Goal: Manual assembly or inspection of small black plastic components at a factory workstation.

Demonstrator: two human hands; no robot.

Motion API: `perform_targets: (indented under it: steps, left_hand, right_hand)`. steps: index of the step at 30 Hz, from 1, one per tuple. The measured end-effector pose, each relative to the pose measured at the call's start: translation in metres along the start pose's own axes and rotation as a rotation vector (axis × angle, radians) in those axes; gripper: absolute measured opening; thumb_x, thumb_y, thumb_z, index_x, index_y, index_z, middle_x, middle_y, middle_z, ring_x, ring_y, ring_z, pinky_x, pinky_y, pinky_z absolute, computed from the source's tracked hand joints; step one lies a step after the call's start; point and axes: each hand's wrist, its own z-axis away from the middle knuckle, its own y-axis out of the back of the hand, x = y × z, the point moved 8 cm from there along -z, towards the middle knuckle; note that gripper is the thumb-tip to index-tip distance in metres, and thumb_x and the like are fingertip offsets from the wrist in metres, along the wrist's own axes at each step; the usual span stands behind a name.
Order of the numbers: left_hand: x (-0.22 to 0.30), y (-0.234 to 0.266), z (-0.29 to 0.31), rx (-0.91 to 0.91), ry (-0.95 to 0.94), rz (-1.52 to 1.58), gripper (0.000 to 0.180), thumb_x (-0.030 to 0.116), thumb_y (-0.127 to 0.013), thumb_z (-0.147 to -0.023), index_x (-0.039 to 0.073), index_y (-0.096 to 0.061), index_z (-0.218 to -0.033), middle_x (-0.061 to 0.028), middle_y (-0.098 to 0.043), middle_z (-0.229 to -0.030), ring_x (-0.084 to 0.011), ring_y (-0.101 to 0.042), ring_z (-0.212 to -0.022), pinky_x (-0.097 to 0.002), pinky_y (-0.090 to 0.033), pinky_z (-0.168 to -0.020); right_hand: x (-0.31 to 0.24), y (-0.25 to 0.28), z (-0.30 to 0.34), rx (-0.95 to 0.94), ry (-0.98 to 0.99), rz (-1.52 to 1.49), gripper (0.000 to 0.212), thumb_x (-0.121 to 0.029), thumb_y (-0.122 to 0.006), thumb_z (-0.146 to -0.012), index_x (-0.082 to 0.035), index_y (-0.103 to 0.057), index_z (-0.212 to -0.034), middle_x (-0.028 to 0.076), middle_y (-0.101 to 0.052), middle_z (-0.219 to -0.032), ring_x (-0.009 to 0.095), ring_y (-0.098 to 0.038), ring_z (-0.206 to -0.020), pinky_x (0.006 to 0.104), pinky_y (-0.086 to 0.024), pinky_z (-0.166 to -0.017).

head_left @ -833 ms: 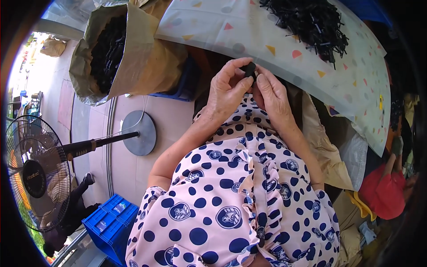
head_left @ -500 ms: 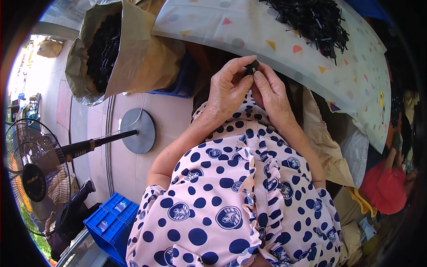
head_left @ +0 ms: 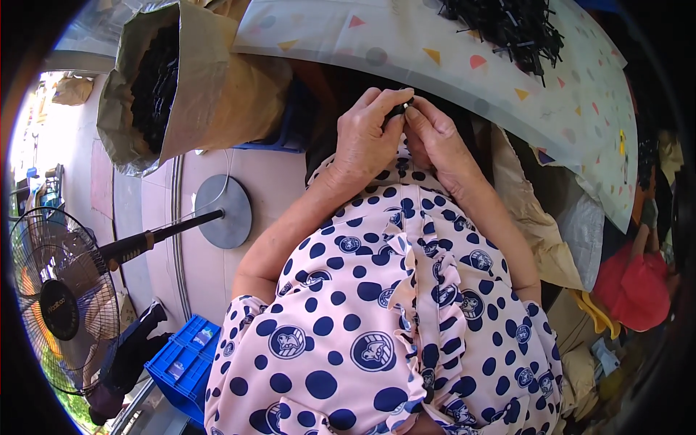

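Observation:
In front of my chest, near the table's front edge, both hands meet at a small black part (head_left: 397,111) with a pale, shiny bit. My left hand (head_left: 365,134) is closed around the black body with thumb and fingers. Thumb and forefinger of my right hand (head_left: 440,141) pinch at the shiny end. Most of the part is hidden by my fingers, so its exact kind does not show. A heap of thin black pieces with small pin-like ends (head_left: 515,32) lies on the far right of the table.
A patterned plastic cover lies over the table (head_left: 406,36). Left of it stands an open paper sack (head_left: 217,94) of black pieces, beside a blue crate (head_left: 290,127). A fan (head_left: 65,304) and a blue box (head_left: 187,362) stand further left. Brown paper (head_left: 533,217) hangs at right.
My hands stay together on the black part and have shifted slightly left and closer together. The part's dark body is more covered by my fingers. The whole view has shifted a little.

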Motion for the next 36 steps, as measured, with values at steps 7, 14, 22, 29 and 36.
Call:
perform_targets:
  steps: [7, 14, 22, 29, 36]
  left_hand:
    - [-0.016, 0.010, -0.006, -0.044, 0.106, 0.302, 0.036, -0.001, -0.059, -0.083, 0.006, -0.055, -0.117, -0.0061, -0.062, -0.085, -0.0131, -0.063, -0.068, -0.0228, -0.048, -0.058]
    - [-0.012, 0.012, -0.002, -0.138, 0.418, 0.981, 0.036, 0.010, -0.054, -0.093, 0.009, -0.045, -0.127, -0.0101, -0.064, -0.095, -0.0153, -0.066, -0.079, -0.0188, -0.048, -0.062]
    - [-0.021, 0.000, 0.005, -0.187, 0.516, 1.143, 0.035, 0.009, -0.047, -0.095, 0.008, -0.043, -0.130, -0.0132, -0.063, -0.095, -0.0173, -0.066, -0.081, -0.0226, -0.052, -0.065]
    - [-0.021, -0.015, 0.013, -0.226, 0.531, 0.978, 0.034, 0.010, -0.051, -0.094, 0.007, -0.047, -0.127, -0.0076, -0.060, -0.094, -0.0141, -0.064, -0.073, -0.0206, -0.050, -0.062]
    - [-0.014, -0.021, 0.014, -0.309, 0.506, 0.782, 0.034, 0.007, -0.051, -0.093, 0.005, -0.047, -0.127, -0.0047, -0.058, -0.086, -0.0110, -0.061, -0.070, -0.0184, -0.047, -0.058]
  right_hand:
    - [-0.013, 0.001, -0.005, -0.056, 0.300, 0.273, 0.029, -0.027, -0.048, -0.097, -0.009, -0.051, -0.119, -0.006, -0.046, -0.068, 0.000, -0.034, -0.050, 0.0161, -0.024, -0.042]
    - [-0.027, 0.000, 0.003, -0.112, 0.343, 0.095, 0.019, -0.020, -0.049, -0.097, -0.005, -0.051, -0.109, -0.001, -0.057, -0.078, 0.003, -0.040, -0.049, 0.0150, -0.026, -0.043]
    - [-0.016, 0.004, -0.005, -0.210, 0.302, -0.135, 0.017, -0.018, -0.053, -0.094, -0.006, -0.052, -0.107, -0.001, -0.056, -0.073, 0.003, -0.041, -0.049, 0.0150, -0.029, -0.044]
    - [-0.013, 0.009, -0.010, -0.249, 0.293, -0.204, 0.019, -0.019, -0.058, -0.092, -0.007, -0.052, -0.106, -0.004, -0.051, -0.066, 0.001, -0.035, -0.047, 0.0155, -0.024, -0.041]
    - [0.002, 0.015, -0.012, -0.220, 0.143, -0.234, 0.014, -0.021, -0.063, -0.089, -0.009, -0.058, -0.094, -0.008, -0.047, -0.063, 0.000, -0.032, -0.046, 0.0156, -0.022, -0.040]
